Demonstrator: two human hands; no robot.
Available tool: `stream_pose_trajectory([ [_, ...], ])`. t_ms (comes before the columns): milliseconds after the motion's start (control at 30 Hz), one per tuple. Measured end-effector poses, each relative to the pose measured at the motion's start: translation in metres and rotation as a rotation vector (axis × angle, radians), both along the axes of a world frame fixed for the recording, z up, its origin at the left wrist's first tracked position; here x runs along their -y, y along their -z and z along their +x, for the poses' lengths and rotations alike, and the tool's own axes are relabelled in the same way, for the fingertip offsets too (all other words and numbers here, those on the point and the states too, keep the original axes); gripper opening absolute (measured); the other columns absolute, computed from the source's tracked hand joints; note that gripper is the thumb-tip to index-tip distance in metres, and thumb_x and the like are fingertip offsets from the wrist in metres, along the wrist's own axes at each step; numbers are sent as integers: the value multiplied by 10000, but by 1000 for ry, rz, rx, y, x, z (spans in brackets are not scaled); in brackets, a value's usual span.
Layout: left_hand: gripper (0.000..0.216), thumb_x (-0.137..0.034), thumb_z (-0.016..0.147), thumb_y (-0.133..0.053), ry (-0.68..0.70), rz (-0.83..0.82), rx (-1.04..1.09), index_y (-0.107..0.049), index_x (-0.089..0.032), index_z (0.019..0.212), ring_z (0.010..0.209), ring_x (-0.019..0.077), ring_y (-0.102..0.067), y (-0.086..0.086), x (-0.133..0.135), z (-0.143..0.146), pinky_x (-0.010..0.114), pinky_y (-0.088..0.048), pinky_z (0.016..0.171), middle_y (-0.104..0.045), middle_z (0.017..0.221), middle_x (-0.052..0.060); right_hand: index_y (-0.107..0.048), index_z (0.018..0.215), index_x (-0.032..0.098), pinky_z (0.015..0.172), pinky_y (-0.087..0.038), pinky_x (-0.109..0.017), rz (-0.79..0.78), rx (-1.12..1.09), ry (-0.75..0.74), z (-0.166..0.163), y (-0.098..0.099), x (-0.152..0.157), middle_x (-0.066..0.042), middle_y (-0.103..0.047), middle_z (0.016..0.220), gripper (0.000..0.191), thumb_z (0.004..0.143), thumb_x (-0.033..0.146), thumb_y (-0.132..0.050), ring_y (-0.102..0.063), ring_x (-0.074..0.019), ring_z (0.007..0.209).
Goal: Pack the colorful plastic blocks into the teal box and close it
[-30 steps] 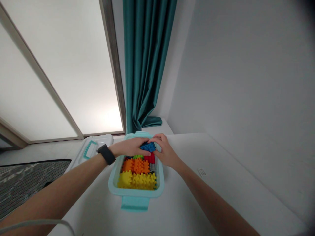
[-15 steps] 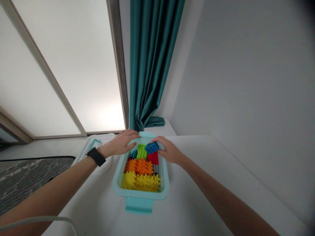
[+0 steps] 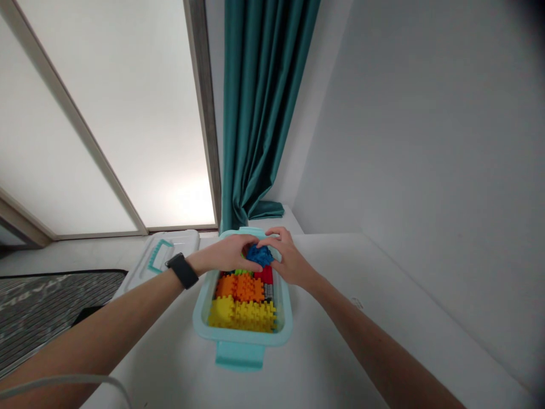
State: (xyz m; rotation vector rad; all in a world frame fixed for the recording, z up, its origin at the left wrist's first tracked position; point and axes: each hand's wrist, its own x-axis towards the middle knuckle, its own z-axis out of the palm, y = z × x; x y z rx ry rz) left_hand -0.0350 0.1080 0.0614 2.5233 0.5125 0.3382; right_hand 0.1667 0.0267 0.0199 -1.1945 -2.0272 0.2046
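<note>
Over the far end of a light turquoise bin [image 3: 284, 318], both hands grip a cluster of blue interlocking blocks [image 3: 259, 255]. My left hand [image 3: 227, 253], with a black watch on its wrist, is closed on the cluster's left side. From the right, my right hand [image 3: 286, 258] pinches the same cluster between thumb and fingers. Inside the bin lie yellow blocks [image 3: 243, 314] nearest me and orange blocks [image 3: 240, 288] behind them. Red blocks [image 3: 264, 275] and grey blocks [image 3: 268, 292] sit at the right. Green blocks [image 3: 243, 272] are mostly hidden under my hands.
The bin stands on a white table [image 3: 332, 363]. A clear lid [image 3: 145, 267] with a turquoise handle lies to its left. Behind hangs a teal curtain [image 3: 264, 113], and a grey wall [image 3: 426, 142] rises at right. A pale cable [image 3: 63, 379] crosses the lower left.
My left hand has moved right from the bin's far rim and taken hold of the blue blocks. My right hand still holds them, near the same spot.
</note>
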Motion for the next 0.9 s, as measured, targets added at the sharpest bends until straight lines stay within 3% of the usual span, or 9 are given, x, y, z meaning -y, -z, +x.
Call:
stream_pose_trajectory([
  [233, 384, -502, 802, -684, 5, -12, -88, -656, -178, 1005, 791, 202, -624, 3, -5, 13, 293, -456, 696, -698, 902, 21, -615, 1106, 258, 1071, -377, -493, -47, -47, 136, 7, 10, 6, -83, -442, 1200, 424, 738, 60, -548, -454, -284, 1202],
  [367, 467, -534, 821, -668, 40, -81, -46, -630, -173, 1115, 839, 212, -637, 9, -8, 18, 297, -475, 728, -707, 965, 39, -594, 1083, 247, 1025, -395, -492, -27, 56, 178, 8, 6, 3, -79, -459, 1145, 321, 780, 144, -620, -465, -296, 1134],
  [500, 510, -546, 833, -661, 62, -85, -22, -604, -175, 1178, 926, 236, -638, 11, -6, 21, 318, -482, 810, -705, 1062, 59, -558, 1028, 237, 961, -418, -440, -2, 145, 239, 5, 0, 3, -78, -488, 1113, 336, 737, 74, -597, -469, -284, 1089],
  [733, 426, -467, 788, -695, 29, -125, -62, -619, -168, 1081, 901, 229, -631, 9, -3, 24, 318, -479, 796, -697, 1014, 48, -564, 1076, 232, 901, -404, -410, -66, 339, 160, 3, -10, 6, -67, -557, 1056, 398, 734, 33, -519, -487, -269, 1028],
  [900, 387, -405, 795, -682, -4, -215, -35, -609, -176, 1098, 912, 213, -644, 4, 1, 23, 304, -478, 794, -700, 1033, 37, -589, 1059, 235, 894, -435, -408, -67, 291, 139, 1, -11, 5, -66, -509, 1050, 399, 732, 18, -518, -513, -252, 987],
])
